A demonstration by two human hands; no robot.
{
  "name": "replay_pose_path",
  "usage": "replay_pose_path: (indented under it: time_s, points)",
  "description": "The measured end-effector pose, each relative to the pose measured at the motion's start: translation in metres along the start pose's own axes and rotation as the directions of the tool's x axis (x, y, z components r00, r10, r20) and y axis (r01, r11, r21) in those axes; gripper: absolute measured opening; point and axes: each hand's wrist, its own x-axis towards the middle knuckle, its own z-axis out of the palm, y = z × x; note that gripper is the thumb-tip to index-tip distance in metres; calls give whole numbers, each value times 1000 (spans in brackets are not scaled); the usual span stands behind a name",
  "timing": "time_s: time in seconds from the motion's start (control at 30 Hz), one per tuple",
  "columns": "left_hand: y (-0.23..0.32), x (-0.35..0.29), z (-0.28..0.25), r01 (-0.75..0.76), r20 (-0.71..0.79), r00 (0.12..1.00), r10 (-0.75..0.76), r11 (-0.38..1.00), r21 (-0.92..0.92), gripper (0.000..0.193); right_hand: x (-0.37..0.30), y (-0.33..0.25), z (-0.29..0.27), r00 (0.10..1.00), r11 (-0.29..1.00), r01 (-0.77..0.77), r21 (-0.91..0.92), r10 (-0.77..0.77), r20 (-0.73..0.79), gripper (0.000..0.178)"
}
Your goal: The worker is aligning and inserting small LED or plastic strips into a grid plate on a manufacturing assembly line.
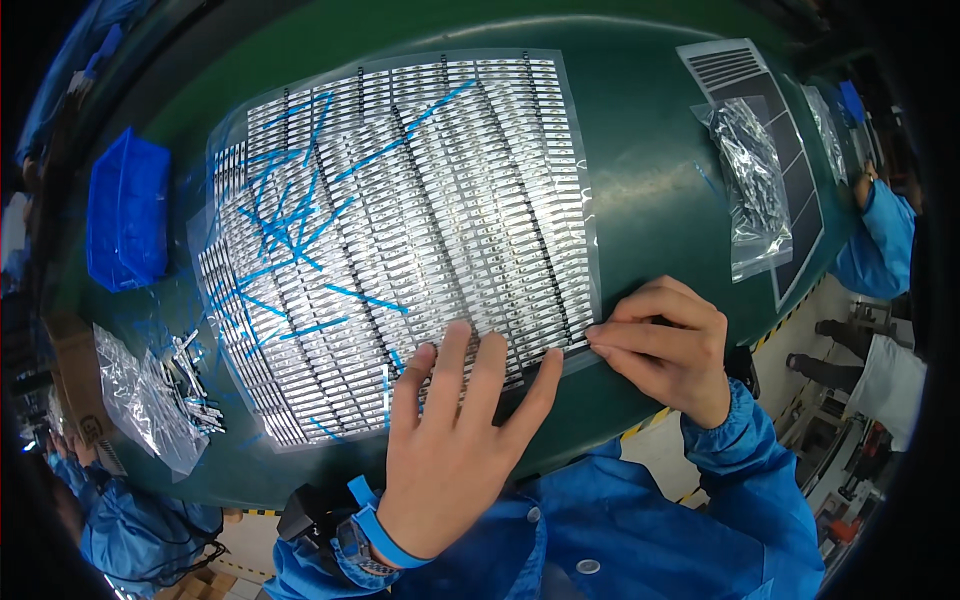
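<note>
Rows of small silver metal strips [430, 230] lie close together on a clear plastic sheet [572, 110], which covers much of the green table. Thin blue strips [300, 250] are scattered over the left part of the rows. My left hand [450, 450] rests palm down with fingers spread, its fingertips on the front rows; a blue band circles that wrist. At the sheet's front right corner, my right hand [670, 345] pinches thumb and forefinger together beside the end of a row. Whatever is between those fingertips is too small or hidden to tell.
A blue plastic bin [130, 210] stands at the left. Near it lie a clear bag [150, 400] and loose metal pieces [195, 385]. On the right, a filled clear bag [750, 185] lies on a dark panelled sheet [800, 230]. Other people sit at both sides.
</note>
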Motion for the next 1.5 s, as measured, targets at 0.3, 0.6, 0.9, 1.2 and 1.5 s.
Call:
replay_pose_path:
  time_s: [0.3,0.6,0.9,1.2,1.5]
  points:
    - [5,3,1,-6,11,1000,5,998,56,49,-1,0,1,1000,1000,-11,2,11,-20,26]
    - [10,6,2,-11,10,1000,10,994,110,48,-1,1,-1,999,1000,-16,22,17,-40,26]
    - [5,6,0,-17,4,1000,17,994,107,48,3,-5,2,991,994,-104,27,105,-79,28]
    - [4,-3,4,44,-63,997,-42,998,41,51,2,-15,6,932,934,-351,69,356,-68,30]
    - [-89,-45,-60,147,-290,926,-241,939,-311,33,-11,-2,10,930,927,-350,132,361,-67,26]
